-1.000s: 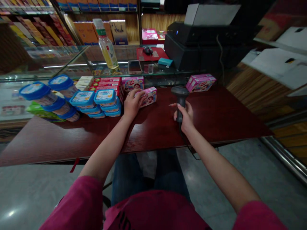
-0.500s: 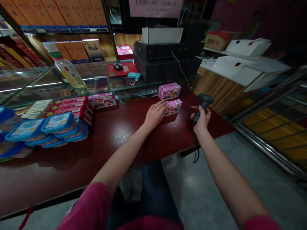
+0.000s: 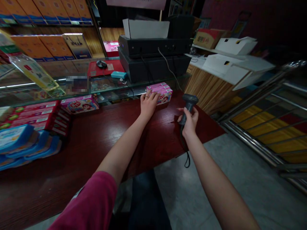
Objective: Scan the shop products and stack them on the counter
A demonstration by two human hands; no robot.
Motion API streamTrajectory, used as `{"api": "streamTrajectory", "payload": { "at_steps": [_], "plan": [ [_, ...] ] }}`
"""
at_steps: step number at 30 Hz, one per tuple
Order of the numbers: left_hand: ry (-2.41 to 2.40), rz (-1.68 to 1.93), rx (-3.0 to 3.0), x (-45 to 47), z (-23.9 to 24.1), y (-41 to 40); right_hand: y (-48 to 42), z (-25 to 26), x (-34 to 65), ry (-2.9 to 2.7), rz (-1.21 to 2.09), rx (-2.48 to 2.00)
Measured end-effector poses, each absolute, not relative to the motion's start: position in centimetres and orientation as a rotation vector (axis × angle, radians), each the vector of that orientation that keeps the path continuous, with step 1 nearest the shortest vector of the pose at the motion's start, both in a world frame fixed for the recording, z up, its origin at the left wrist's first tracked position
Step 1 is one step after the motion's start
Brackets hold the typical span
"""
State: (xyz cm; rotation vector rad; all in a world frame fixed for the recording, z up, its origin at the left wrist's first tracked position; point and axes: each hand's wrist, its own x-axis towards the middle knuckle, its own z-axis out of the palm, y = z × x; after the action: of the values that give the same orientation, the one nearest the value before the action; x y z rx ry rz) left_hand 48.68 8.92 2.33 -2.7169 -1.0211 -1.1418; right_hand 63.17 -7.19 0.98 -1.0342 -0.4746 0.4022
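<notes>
Left hand (image 3: 150,103) carried its pink box (image 3: 161,99) right, gap to the other pink boxes (image 3: 165,85) closed. Right hand (image 3: 191,123) plus scanner (image 3: 190,99) shifted from left of them to right.

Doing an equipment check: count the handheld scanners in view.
1: the dark scanner, held upright by the right grip. The left grip, at the pink boxes, has none. Others might be hidden.
</notes>
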Motion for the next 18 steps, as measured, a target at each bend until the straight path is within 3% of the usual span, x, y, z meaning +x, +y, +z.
{"api": "streamTrajectory", "payload": {
  "at_steps": [9, 18],
  "plan": [
    [-1.183, -1.364, -2.643, 45.5, 2.1, 7.9, -8.7, 2.4, 62.9, -0.593, 0.517, -1.063],
    [-1.766, -1.274, -2.23, 24.7, 2.8, 11.0, -8.7, 3.2, 54.6, -0.824, 0.955, -1.021]
  ]
}}
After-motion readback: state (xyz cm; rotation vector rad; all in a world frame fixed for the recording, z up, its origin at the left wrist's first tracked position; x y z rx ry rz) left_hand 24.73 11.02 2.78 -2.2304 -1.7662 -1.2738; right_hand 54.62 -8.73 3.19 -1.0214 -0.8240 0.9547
